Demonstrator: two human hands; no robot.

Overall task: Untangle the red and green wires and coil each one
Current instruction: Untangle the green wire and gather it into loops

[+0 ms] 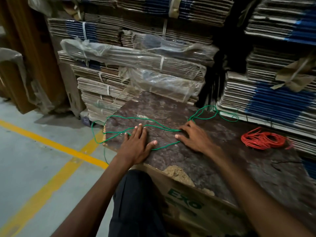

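The green wire [126, 118] lies in long loose loops across the worn brown board [213, 151], with one loop hanging off the board's left edge and another reaching the back right. My left hand [136, 144] lies flat, fingers straight, pressing on the green strands. My right hand [193, 135] has curled fingers that pinch several green strands together at its fingertips. The red wire [264, 138] sits apart at the right of the board, wound in a coil.
The board rests on a cardboard box [186, 202] printed with green letters. Stacks of flattened cartons [136, 65] rise close behind and to the right [273, 100]. A grey floor with yellow lines [51, 144] lies to the left. My dark trouser leg [136, 202] is below.
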